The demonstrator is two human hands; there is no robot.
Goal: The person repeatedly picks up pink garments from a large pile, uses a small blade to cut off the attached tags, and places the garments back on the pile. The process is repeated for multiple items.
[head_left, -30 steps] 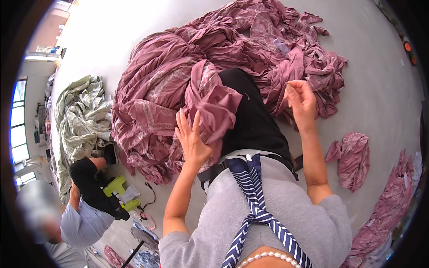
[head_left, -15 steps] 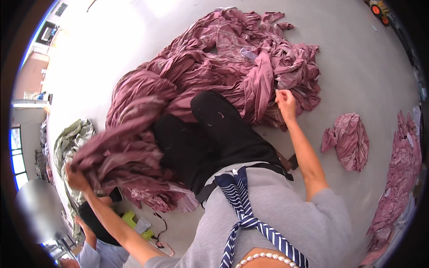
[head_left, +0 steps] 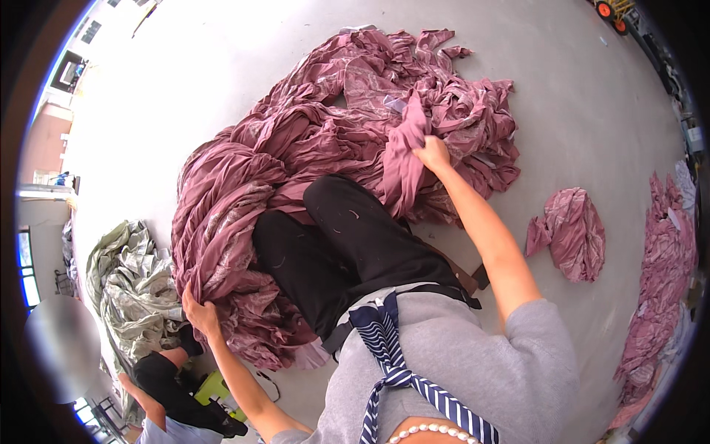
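A large crumpled heap of mauve-pink cloth (head_left: 325,126) with pale patterning lies on the floor in front of me and over to the left, beside and partly around my knees. My right hand (head_left: 434,154) is closed on a raised fold at the right-hand part of the heap and pulls it up into a peak. Down at the heap's lower left edge, my left hand (head_left: 201,314) is closed on the same cloth, the fingers partly hidden by it.
A pale green cloth heap (head_left: 129,288) lies at the left, near a seated co-worker in dark shorts (head_left: 166,385). To the right are a small pink cloth bundle (head_left: 573,233) and a long pink pile (head_left: 658,288). An orange-wheeled cart (head_left: 608,11) stands far right.
My left hand has brought its lifted stretch of cloth down and inward to the right. My right hand has moved left from the heap's edge and taken hold of a fold.
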